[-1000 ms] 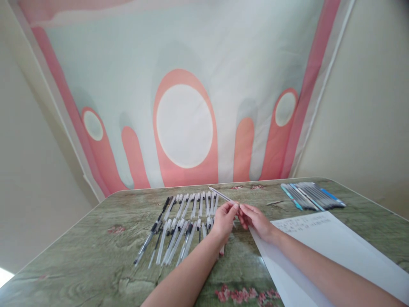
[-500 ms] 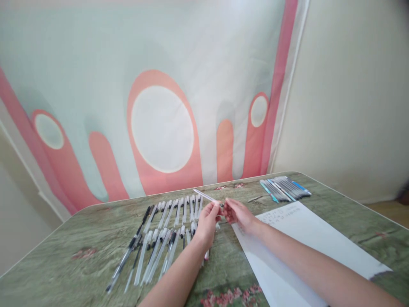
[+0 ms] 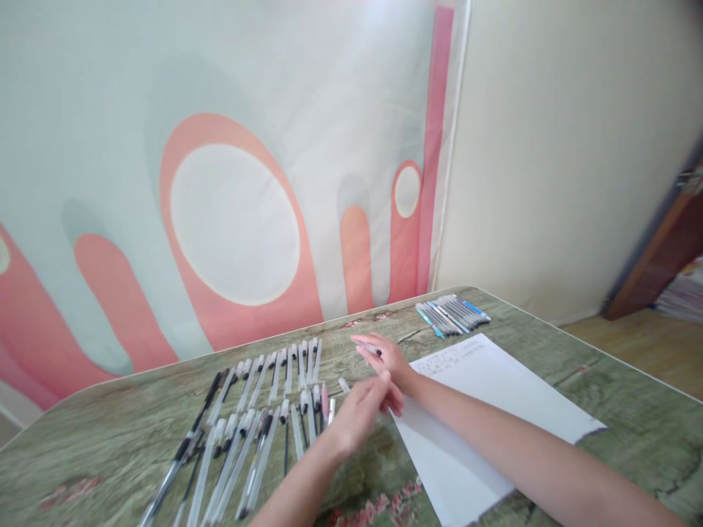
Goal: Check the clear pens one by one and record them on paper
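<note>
Fairly bright, diffuse indoor light; pale glare washing top centre of backdrop [image 3: 307, 88]; white sheet [image 3: 461, 432] brightest on desk [image 3: 549, 351], its writing too soft to read; faint, soft-edged shadow beneath right forearm [image 3: 494, 432]; left hand [image 3: 359, 413] slightly blurred; wide-angle stretch toward edges, doorway [image 3: 653, 263] leaning, smeared; top right corner darkened; colours muted, slightly hazy.

Bare hands, bare forearms
Left hand [image 3: 359, 413] and right hand [image 3: 391, 362] are slim-fingered; smooth left forearm [image 3: 307, 476] and right forearm [image 3: 494, 432] widen toward six and four o'clock.
</note>
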Tool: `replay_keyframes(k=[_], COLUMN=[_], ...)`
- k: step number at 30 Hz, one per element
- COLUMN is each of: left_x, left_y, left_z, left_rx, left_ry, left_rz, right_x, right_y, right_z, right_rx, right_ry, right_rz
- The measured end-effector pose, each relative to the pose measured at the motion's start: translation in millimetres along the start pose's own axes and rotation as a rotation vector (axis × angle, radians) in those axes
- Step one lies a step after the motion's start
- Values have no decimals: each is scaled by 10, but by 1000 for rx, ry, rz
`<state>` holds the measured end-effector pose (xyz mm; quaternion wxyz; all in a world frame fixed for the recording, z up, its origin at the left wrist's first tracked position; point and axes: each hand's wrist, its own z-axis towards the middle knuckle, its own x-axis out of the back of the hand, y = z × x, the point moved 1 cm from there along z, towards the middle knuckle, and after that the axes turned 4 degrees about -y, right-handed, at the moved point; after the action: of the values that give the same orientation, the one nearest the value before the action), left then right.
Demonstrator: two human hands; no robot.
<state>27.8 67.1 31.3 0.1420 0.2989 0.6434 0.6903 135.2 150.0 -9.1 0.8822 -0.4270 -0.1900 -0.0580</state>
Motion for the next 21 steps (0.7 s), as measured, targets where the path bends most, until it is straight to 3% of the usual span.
replay_keyframes(k=[2,4,8,15,18,21], left_x=[-105,-211,-345,-358,-364,-371], left_y=[8,-29,-178,-241,-225,-224], left_z=[-46,-78,-89,-91,-97,-98], left_rx=[-80,-147,-154,-133,-130,-125], left_ry=[-59,-40,0,-19,-26,-28], left_rz=[311,566,883,1023,1039,1053], right_x=[13,34,64,209,432,759], right_y=[43,62,5,51,224,423], right_z=[23,37,58,96,-61,-334], right_rx=[-90,-159,-184,-303,-377,-442], right_ry=[78,133,152,55,28,103], right_rz=[69,104,143,258,234,198])
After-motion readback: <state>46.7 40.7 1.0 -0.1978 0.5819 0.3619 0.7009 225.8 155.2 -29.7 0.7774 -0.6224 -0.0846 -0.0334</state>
